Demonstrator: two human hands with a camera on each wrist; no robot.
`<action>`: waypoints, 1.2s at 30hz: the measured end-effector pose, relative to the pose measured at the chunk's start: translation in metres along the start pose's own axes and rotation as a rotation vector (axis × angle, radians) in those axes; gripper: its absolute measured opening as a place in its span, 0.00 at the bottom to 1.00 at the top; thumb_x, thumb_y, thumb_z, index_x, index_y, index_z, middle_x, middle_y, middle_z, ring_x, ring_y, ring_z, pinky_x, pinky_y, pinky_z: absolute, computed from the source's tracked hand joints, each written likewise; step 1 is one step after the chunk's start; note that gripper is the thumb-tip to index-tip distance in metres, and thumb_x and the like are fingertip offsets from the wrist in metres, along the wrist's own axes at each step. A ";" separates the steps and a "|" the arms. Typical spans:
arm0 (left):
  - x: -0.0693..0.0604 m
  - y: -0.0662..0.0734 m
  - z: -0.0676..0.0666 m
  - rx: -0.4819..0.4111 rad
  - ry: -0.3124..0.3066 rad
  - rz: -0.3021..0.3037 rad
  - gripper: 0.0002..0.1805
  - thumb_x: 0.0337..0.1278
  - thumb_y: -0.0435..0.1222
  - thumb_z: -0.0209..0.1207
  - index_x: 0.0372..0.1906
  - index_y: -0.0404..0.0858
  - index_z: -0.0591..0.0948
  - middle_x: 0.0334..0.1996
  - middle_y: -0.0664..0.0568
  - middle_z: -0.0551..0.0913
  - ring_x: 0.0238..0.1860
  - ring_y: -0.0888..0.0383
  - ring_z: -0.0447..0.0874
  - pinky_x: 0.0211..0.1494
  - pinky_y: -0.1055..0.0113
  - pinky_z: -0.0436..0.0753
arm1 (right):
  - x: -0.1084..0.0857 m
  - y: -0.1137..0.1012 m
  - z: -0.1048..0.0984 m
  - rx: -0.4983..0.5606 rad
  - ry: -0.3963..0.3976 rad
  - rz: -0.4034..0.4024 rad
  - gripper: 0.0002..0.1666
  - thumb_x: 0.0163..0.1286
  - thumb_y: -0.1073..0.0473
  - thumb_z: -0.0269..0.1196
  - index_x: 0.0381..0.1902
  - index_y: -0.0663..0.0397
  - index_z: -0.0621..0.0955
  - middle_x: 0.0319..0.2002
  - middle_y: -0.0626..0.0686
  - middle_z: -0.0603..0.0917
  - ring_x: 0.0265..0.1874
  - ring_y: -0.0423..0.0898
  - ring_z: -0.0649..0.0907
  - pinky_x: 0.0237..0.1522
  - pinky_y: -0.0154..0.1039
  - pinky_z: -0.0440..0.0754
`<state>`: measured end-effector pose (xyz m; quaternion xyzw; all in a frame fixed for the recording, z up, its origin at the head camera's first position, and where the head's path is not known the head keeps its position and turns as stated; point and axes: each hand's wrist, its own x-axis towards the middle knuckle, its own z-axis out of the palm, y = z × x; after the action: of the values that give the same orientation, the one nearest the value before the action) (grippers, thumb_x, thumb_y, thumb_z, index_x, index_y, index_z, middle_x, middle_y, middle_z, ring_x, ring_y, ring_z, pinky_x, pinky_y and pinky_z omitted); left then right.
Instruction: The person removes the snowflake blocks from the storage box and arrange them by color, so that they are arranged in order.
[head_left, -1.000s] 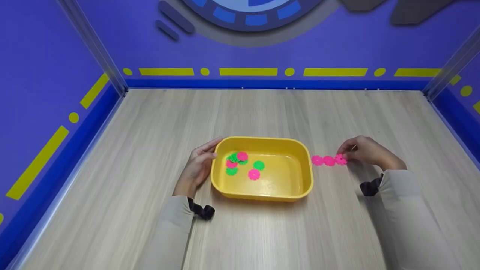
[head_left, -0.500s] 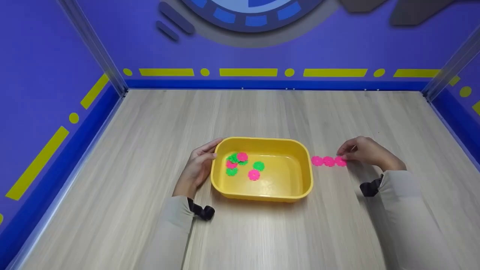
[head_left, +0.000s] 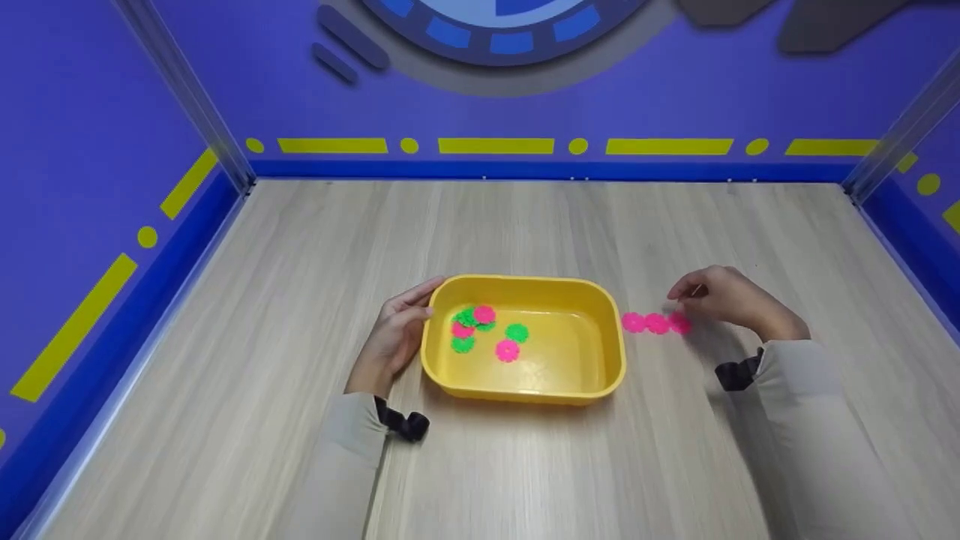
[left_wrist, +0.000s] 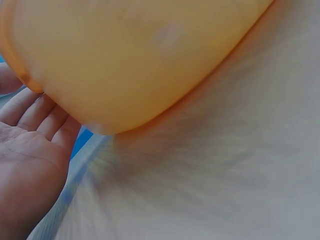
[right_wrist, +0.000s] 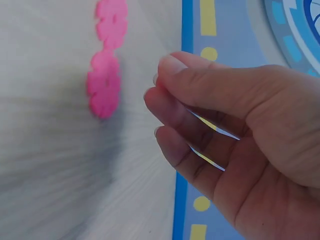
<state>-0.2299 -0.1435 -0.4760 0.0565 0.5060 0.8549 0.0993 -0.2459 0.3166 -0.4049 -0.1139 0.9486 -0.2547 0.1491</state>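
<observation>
Rising beyond the left hand [head_left: 394, 334] and the right hand [head_left: 731, 300], a purple wall [head_left: 750, 97] carries yellow dashes and dots. Beneath both hands spreads a wood-grained table [head_left: 225, 412], and pale sleeves [head_left: 817, 435] run back from the wrists. I see a yellow tray [head_left: 555, 337] between the hands. The left hand grips its near end, thumb at the rim and fingers along the outer wall. Across the tray, the right hand has its fingers curled and thumb tip close to the index finger, holding nothing. Black fittings [head_left: 737, 374] sit at the inner side of each wrist. A row of three pink discs [head_left: 657, 324] lies on the table between the right hand and the tray, one end just beside the fingertips; whether they are linked I can't tell. Loose pink and green discs [head_left: 517, 332] lie in the tray, most bunched toward the left hand, one pink and one green a little farther from it.
</observation>
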 end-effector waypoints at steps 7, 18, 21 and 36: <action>-0.001 0.000 0.000 -0.002 0.006 -0.003 0.33 0.49 0.19 0.48 0.66 0.21 0.63 0.63 0.40 0.74 0.61 0.57 0.74 0.63 0.68 0.74 | 0.001 -0.018 -0.002 -0.006 0.034 -0.071 0.13 0.65 0.67 0.61 0.46 0.63 0.84 0.42 0.59 0.86 0.40 0.52 0.82 0.49 0.51 0.82; -0.001 0.001 0.001 0.019 -0.009 -0.006 0.32 0.51 0.20 0.47 0.67 0.21 0.63 0.66 0.37 0.70 0.63 0.54 0.72 0.68 0.62 0.71 | 0.002 -0.056 -0.004 0.004 0.072 -0.187 0.11 0.65 0.65 0.63 0.45 0.60 0.85 0.40 0.57 0.87 0.38 0.50 0.84 0.44 0.44 0.85; -0.001 0.001 0.001 0.018 -0.002 -0.004 0.32 0.51 0.20 0.47 0.66 0.21 0.63 0.66 0.36 0.70 0.62 0.54 0.73 0.67 0.62 0.71 | 0.004 -0.065 -0.003 0.006 0.079 -0.226 0.11 0.64 0.65 0.63 0.44 0.58 0.85 0.40 0.55 0.87 0.38 0.49 0.84 0.44 0.42 0.85; -0.001 0.001 0.001 0.002 0.002 -0.005 0.33 0.50 0.20 0.47 0.67 0.21 0.63 0.66 0.37 0.70 0.63 0.55 0.72 0.69 0.62 0.68 | 0.016 -0.103 0.006 -0.001 -0.031 -0.279 0.13 0.64 0.63 0.64 0.46 0.54 0.85 0.42 0.52 0.87 0.41 0.47 0.84 0.47 0.44 0.84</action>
<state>-0.2294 -0.1434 -0.4745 0.0546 0.5069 0.8543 0.1010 -0.2439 0.2222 -0.3595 -0.2484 0.9214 -0.2707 0.1267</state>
